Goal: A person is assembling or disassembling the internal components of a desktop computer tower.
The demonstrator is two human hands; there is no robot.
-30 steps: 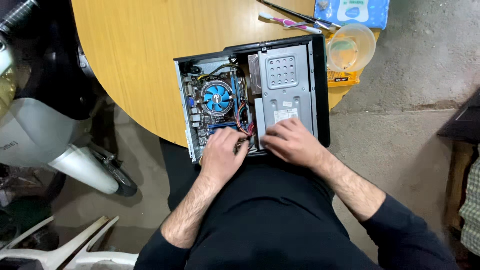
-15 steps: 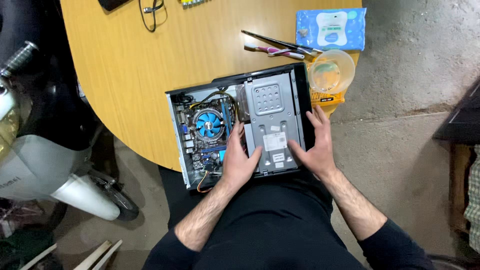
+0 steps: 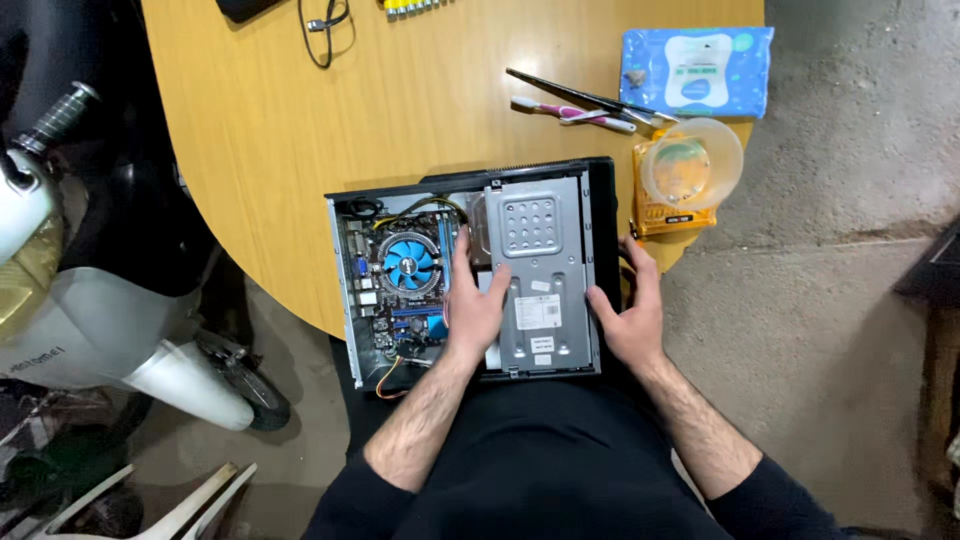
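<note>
While the person's black-clad lap fills the near edge of the view, both bare forearms reach forward to an open desktop computer case point(image 3: 345, 290) that rests partly over the lap and partly on the round wooden tabletop point(image 3: 300, 150). The left hand point(image 3: 473, 305) lies flat on the inner left edge of the grey metal drive cage point(image 3: 540, 270), fingers point(image 3: 497, 285) spread and open, thumb pointing up beside the motherboard. The right hand point(image 3: 628, 318) presses against the case's right side, its fingers point(image 3: 605, 303) curled loosely over the edge of the cage, closed on nothing. The cage sits inside the right half of the case, between the two hands, with white labels on its near part and a grid of holes on its far part. To its left, a blue cooling fan point(image 3: 407, 264) sits on the motherboard, and coloured wires point(image 3: 392, 372) trail out at the near left corner. Just beyond the case on the right, a clear plastic bowl point(image 3: 693, 163) stands on a yellow box point(image 3: 660, 215). Farther off lie a toothbrush point(image 3: 572, 112) and thin brushes, then a blue pack of wipes point(image 3: 696, 72). At the far edge lies a pair of glasses point(image 3: 325, 25). Left of the tabletop, on the floor, stands a scooter point(image 3: 90, 310).
</note>
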